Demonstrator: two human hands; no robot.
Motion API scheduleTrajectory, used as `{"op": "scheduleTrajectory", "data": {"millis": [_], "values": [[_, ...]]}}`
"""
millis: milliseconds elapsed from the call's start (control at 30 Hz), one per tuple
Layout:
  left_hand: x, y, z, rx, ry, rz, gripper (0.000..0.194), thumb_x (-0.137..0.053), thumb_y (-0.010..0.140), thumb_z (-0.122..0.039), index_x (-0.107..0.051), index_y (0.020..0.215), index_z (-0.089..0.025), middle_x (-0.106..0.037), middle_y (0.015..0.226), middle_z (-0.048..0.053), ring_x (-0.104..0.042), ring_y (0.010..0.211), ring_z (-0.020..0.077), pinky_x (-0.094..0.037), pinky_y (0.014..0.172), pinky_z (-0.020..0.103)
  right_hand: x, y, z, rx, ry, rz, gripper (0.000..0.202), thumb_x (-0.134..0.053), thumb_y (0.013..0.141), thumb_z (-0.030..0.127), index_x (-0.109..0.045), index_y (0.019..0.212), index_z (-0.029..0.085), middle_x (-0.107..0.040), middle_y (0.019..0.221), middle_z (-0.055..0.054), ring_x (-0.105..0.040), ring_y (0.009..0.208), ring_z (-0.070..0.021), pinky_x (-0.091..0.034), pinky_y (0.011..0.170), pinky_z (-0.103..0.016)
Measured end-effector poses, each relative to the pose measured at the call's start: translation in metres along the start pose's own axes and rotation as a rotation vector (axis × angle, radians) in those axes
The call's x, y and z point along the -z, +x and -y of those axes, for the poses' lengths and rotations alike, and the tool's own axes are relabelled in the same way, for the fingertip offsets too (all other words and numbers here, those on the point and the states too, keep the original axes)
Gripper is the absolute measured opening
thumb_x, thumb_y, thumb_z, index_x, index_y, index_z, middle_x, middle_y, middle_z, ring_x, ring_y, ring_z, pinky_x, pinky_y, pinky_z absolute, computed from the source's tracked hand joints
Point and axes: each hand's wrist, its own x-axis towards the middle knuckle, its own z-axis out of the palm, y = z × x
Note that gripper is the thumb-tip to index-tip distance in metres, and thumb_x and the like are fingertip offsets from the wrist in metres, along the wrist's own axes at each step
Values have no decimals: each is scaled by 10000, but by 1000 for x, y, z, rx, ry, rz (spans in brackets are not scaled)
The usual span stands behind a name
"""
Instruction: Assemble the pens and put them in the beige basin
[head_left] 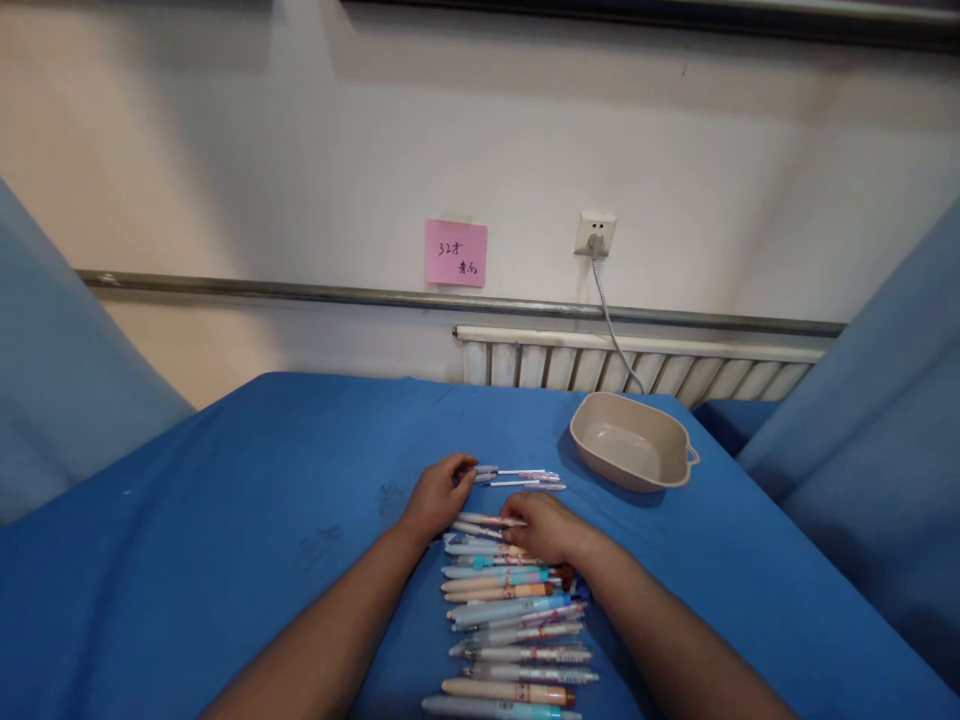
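Note:
A long column of pens lies crosswise on a blue cloth, in white, pale blue, peach and clear barrels. Beyond its far end are a few slim pens with pale shafts. My left hand is at their left ends, thumb and fingers curled around a lavender pen end. My right hand reaches over the column from the right, its fingers closed on the right end of a white pen. The fingertips of my right hand are partly hidden.
A beige plastic basin stands at the back right of the blue-covered table. Behind are a radiator, a plugged-in cable and a pink note on the wall. Blue curtains hang at both sides.

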Motion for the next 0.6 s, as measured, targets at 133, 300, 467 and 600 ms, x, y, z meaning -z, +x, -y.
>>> {"op": "scheduleTrajectory", "data": {"millis": [133, 300, 467, 600], "values": [[7, -2, -12, -15, -35, 75, 276, -463, 838, -367, -628, 942, -172, -667, 851, 36, -597, 783, 177, -458, 725, 272, 6, 2, -13, -12, 66, -53, 157, -521, 809, 296, -635, 815, 189, -650, 765, -15, -538, 689, -138, -328, 584, -221], [7, -5, -15, -60, -128, 231, 279, -512, 815, -371, -637, 963, -171, -669, 854, 24, -590, 779, 169, -452, 710, 247, 13, 6, -34, -61, 386, -85, 195, -503, 820, 302, -608, 773, 145, -551, 624, 23, -456, 580, -99, -343, 547, -201], [4, -5, -14, -73, -146, 266, 274, -459, 846, -362, -636, 913, -164, -658, 820, 14, -578, 758, 159, -433, 702, 234, 13, 7, -34, -65, 582, -62, 284, -543, 789, 398, -627, 758, 129, -530, 588, 25, -431, 538, -90, -349, 518, -203], [7, -6, -20, -81, -95, 306, 302, -415, 869, -384, -622, 820, -169, -618, 714, -8, -546, 675, 139, -403, 631, 209, 7, 10, -33, -30, 569, -109, 257, -535, 789, 361, -655, 799, 135, -536, 590, 26, -435, 551, -94, -356, 536, -206]]}}
